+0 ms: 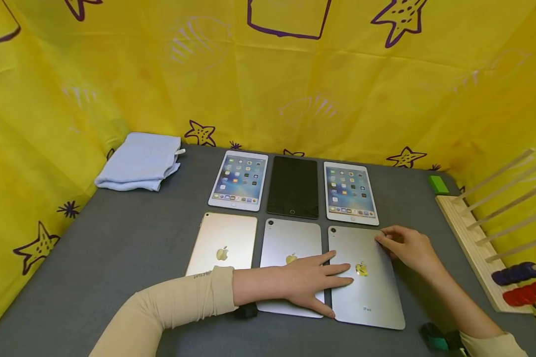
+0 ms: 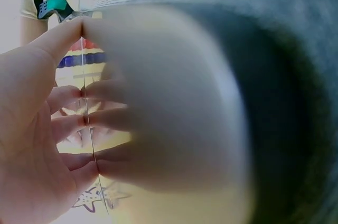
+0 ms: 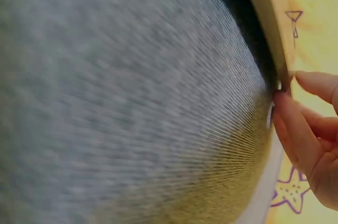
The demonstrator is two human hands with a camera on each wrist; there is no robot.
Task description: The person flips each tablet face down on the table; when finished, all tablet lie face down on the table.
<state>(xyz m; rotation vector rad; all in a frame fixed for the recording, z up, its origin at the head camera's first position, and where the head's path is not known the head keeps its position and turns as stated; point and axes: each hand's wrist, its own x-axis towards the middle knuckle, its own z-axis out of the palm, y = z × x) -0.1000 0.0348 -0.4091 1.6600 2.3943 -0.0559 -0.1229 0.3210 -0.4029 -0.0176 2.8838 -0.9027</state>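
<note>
A silver tablet [image 1: 367,297] lies back side up at the front right, a gold logo at its middle. My right hand [image 1: 408,248] pinches it at its top right corner. In the right wrist view, the thumb and fingers [image 3: 301,129] meet at the tablet's thin edge. My left hand [image 1: 305,280] spreads its fingers across a second silver tablet [image 1: 295,238], its fingertips resting on the first one's left part. The left wrist view shows these fingertips against the shiny back, with their reflections. Left of them lies a gold tablet [image 1: 228,238], partly covered by the sleeve.
Behind them lie a white tablet [image 1: 238,178], a black tablet [image 1: 292,188] and another white tablet [image 1: 350,193], screens up. A folded blue cloth [image 1: 138,161] sits at the back left. On the right stand a wooden bead rack [image 1: 473,248] and a green block [image 1: 438,184].
</note>
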